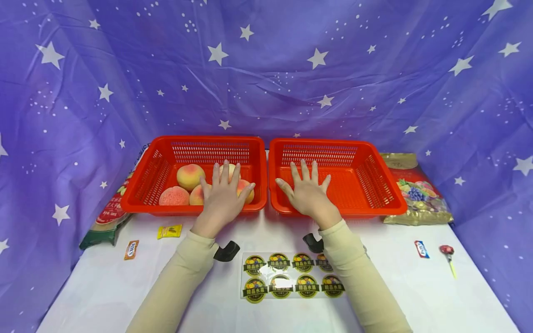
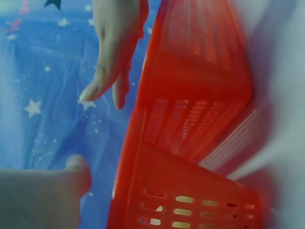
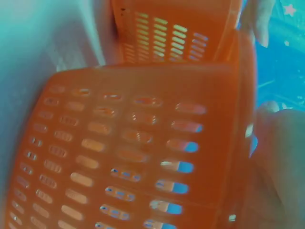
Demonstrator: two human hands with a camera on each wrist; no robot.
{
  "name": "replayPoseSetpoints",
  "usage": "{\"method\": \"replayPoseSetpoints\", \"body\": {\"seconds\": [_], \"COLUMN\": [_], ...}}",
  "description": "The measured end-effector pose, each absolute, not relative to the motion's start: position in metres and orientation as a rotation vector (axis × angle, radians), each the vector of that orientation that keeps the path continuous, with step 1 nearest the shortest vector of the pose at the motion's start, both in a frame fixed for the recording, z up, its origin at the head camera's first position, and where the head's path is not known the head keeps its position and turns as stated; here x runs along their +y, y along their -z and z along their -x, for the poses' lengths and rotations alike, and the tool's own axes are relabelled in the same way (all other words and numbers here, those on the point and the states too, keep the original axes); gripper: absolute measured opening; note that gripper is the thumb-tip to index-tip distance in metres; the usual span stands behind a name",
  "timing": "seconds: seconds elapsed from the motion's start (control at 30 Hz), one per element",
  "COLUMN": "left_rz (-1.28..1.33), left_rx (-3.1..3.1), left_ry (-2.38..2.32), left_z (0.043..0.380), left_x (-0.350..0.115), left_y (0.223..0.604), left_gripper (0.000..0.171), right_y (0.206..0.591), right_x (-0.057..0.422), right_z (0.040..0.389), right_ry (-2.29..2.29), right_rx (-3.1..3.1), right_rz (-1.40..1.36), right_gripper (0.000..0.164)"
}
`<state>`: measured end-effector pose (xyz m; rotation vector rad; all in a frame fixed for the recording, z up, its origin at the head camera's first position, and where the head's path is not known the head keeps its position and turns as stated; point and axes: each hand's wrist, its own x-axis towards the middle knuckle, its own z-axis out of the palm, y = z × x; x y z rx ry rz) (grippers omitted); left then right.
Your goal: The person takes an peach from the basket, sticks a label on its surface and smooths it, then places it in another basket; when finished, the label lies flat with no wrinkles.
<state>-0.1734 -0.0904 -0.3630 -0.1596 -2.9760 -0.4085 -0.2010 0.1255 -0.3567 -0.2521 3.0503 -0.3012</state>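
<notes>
My left hand (image 1: pixel 223 200) is spread, palm down, over the front right part of the left red basket (image 1: pixel 143 206). Several peaches sit in that basket, among them a yellow-pink peach (image 1: pixel 190 176) and a redder peach (image 1: pixel 174 196); the hand partly hides others. Over the front left of the right red basket (image 1: pixel 354 185) my right hand (image 1: pixel 310 196) is spread too, with nothing held. No fruit shows in the right basket. In the left wrist view both hands appear above the rims, and the slotted basket wall (image 2: pixel 190 191) fills the lower part.
A sheet of round fruit stickers (image 1: pixel 293 275) lies in front of the baskets. Wrapped candies, including a yellow candy (image 1: pixel 169 231), an orange candy (image 1: pixel 131 249) and a blue-white candy (image 1: pixel 422 249), and a lollipop (image 1: pixel 447 251) lie around. Bags stand at left (image 1: pixel 110 215) and right (image 1: pixel 420 194).
</notes>
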Motion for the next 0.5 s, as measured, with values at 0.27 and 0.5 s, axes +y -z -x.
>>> {"method": "replayPoseSetpoints", "body": {"seconds": [0.27, 0.5], "left_rz": [0.087, -0.226], "left_rx": [-2.479, -2.385], "left_ry": [0.682, 1.076], "left_z": [0.118, 0.091], "left_x": [-0.108, -0.125], "left_y": [0.368, 0.391], "left_gripper": [0.036, 0.031], "right_y": [0.346, 0.336], "right_x": [0.123, 0.114], "right_z": [0.188, 0.176], "right_ry": [0.28, 0.276], "right_rx": [3.128, 3.143], "right_rz": [0.367, 0.484], "right_gripper": [0.079, 0.074]}}
